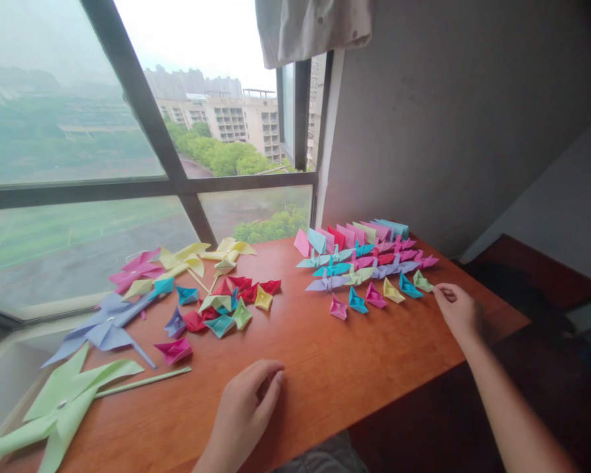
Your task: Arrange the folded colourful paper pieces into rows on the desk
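Note:
At the right end of a front row of folded paper boats, my right hand (456, 310) pinches the tip of a light green paper boat (423, 281). Beside it stand a blue paper boat (410, 286), a yellow one (393, 291) and a magenta one (375, 295). My left hand (249, 408) rests near the table's front edge, its fingers curled with nothing visible in them. To its upper left lies a magenta paper boat (173, 351), in front of a loose pile of boats in several colours.
Rows of paper cranes (328, 282) and upright folded papers (349, 235) stand behind the boats. Paper pinwheels, one purple (109, 322) and one green (62, 404), lie at the left by the window (177, 190). The wooden table (320, 368) has its edge at right.

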`<state>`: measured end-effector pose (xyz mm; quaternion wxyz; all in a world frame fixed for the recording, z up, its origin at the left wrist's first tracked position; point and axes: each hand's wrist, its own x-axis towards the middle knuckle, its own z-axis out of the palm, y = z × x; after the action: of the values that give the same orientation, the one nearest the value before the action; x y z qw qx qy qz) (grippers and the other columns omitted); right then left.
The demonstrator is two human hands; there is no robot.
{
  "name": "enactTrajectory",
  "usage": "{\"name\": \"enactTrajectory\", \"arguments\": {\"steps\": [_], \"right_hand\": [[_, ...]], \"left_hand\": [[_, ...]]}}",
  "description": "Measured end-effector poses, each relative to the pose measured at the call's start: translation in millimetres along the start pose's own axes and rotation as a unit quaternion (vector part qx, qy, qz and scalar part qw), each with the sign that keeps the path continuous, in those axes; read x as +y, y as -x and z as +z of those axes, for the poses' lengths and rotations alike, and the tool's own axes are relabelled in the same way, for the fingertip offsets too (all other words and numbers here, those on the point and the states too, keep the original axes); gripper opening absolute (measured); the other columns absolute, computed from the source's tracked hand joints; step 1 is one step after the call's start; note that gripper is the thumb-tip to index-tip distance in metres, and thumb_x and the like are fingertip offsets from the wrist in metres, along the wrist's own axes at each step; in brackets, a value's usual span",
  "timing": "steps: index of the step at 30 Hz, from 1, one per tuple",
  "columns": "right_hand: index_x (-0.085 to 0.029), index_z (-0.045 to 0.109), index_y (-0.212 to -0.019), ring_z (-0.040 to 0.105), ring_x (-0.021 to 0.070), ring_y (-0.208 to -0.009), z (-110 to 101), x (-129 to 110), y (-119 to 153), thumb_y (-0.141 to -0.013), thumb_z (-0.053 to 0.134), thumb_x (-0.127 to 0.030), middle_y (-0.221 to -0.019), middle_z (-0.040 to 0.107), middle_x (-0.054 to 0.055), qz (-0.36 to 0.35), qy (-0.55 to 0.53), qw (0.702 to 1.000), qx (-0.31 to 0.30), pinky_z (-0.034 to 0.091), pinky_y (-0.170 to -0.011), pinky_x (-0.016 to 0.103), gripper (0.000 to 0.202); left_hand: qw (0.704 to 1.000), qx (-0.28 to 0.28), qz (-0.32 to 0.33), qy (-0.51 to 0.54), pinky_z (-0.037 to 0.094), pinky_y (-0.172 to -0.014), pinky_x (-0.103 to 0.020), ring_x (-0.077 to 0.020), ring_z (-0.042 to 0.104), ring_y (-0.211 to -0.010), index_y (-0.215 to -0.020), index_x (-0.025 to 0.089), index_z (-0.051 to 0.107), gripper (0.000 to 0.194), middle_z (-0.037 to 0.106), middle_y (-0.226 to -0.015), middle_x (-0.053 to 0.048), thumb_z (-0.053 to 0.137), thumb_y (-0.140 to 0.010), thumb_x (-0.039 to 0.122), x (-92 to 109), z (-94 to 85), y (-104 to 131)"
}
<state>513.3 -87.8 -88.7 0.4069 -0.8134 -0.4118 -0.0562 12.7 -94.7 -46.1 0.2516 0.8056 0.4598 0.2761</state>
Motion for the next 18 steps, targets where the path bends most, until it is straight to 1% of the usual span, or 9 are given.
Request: {"name": "enactTrajectory", "arguments": {"steps": [4, 8, 11, 13, 16, 18], "right_hand": [[-0.019, 0.069, -0.087, 0.068, 0.0258, -0.075, -0.3, -0.1, 0.9, -0.076, 0.056, -0.049, -0.082, 0.073, 0.011, 0.007, -0.007, 1.000, -0.001, 0.048, -0.063, 0.034, 0.035], [-0.019, 0.069, -0.086, 0.068, 0.0254, -0.075, -1.4, -2.6, 2.3, -0.077, 0.057, -0.048, -0.082, 0.073, 0.010, 0.008, -0.005, 1.000, 0.005, 0.048, -0.064, 0.033, 0.033], [-0.018, 0.069, -0.088, 0.068, 0.0256, -0.075, -3.6, -4.7, 3.0, -0.078, 0.056, -0.050, -0.082, 0.073, 0.011, -0.001, -0.008, 1.000, 0.019, 0.048, -0.066, 0.034, 0.036], [-0.017, 0.070, -0.088, 0.068, 0.0257, -0.075, -5.9, -6.4, 4.5, -0.080, 0.054, -0.050, -0.082, 0.073, 0.011, 0.002, -0.009, 0.999, 0.040, 0.048, -0.067, 0.035, 0.037], [-0.017, 0.071, -0.092, 0.067, 0.0256, -0.075, -8.6, -12.3, 12.8, -0.081, 0.053, -0.052, -0.084, 0.073, 0.011, 0.017, -0.016, 0.997, 0.070, 0.049, -0.067, 0.035, 0.041], [-0.016, 0.070, -0.096, 0.068, 0.0251, -0.074, -8.1, -21.8, 24.6, -0.083, 0.052, -0.054, -0.085, 0.073, 0.011, 0.012, -0.032, 0.997, 0.069, 0.050, -0.067, 0.034, 0.044]], "left_hand": [[1.000, 0.002, 0.003, 0.000, 0.054, -0.071, -0.023, -0.0175, 0.070, -0.078, -0.094, 0.023, 0.068, 0.019, 0.074, -0.088, -0.004, 0.051, -0.093, 0.029, 1.8, -0.8, -0.4], [1.000, 0.008, 0.007, 0.002, 0.054, -0.071, -0.024, -0.0181, 0.070, -0.078, -0.093, 0.023, 0.069, 0.020, 0.074, -0.088, -0.005, 0.050, -0.094, 0.030, 2.8, -1.0, 0.4], [1.000, 0.008, 0.006, 0.005, 0.054, -0.070, -0.023, -0.0180, 0.070, -0.078, -0.093, 0.023, 0.069, 0.020, 0.074, -0.088, -0.005, 0.050, -0.093, 0.029, 2.9, -1.3, 1.0], [1.000, 0.008, 0.003, 0.011, 0.054, -0.070, -0.023, -0.0177, 0.070, -0.077, -0.093, 0.023, 0.069, 0.019, 0.074, -0.087, -0.005, 0.051, -0.093, 0.029, 3.5, -1.8, 0.8], [0.999, 0.018, -0.006, 0.031, 0.053, -0.068, -0.023, -0.0173, 0.069, -0.075, -0.092, 0.022, 0.069, 0.019, 0.074, -0.085, -0.004, 0.051, -0.092, 0.028, 4.8, -2.8, -0.4], [0.998, 0.029, -0.014, 0.052, 0.053, -0.067, -0.023, -0.0168, 0.069, -0.072, -0.090, 0.020, 0.069, 0.020, 0.074, -0.082, -0.004, 0.051, -0.092, 0.028, 5.2, -3.6, -1.4]]}}
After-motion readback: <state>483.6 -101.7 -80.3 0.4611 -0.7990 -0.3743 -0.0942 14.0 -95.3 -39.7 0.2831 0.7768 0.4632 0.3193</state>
